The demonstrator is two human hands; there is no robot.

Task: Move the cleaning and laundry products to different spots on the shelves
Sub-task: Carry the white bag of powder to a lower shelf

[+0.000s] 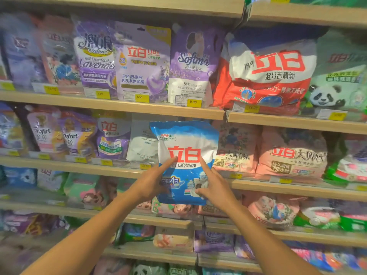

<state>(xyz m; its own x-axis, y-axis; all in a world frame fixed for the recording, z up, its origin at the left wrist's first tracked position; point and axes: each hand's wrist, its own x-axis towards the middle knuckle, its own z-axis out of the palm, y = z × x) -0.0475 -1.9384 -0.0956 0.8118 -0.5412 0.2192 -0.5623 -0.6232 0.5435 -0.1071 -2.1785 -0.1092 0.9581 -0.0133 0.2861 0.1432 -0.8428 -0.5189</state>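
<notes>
A blue and white laundry powder bag (186,143) with red characters is held upright in front of the second shelf from the top (79,165). My left hand (153,181) grips its lower left side, one finger lying up the front. My right hand (215,185) grips the lower right side, its forefinger pointing up the front and its thumb on the bag's bottom corner. The bag covers the gap between a white pouch (141,143) and a pink bag (236,149) on that shelf. What lies behind the bag is hidden.
Wooden shelves run across the whole view, packed with detergent and softener pouches. Purple pouches (143,62) and a big red and white bag (266,76) stand on the shelf above. Pink bags (292,153) fill the right of the second shelf. Yellow price tags line the shelf edges.
</notes>
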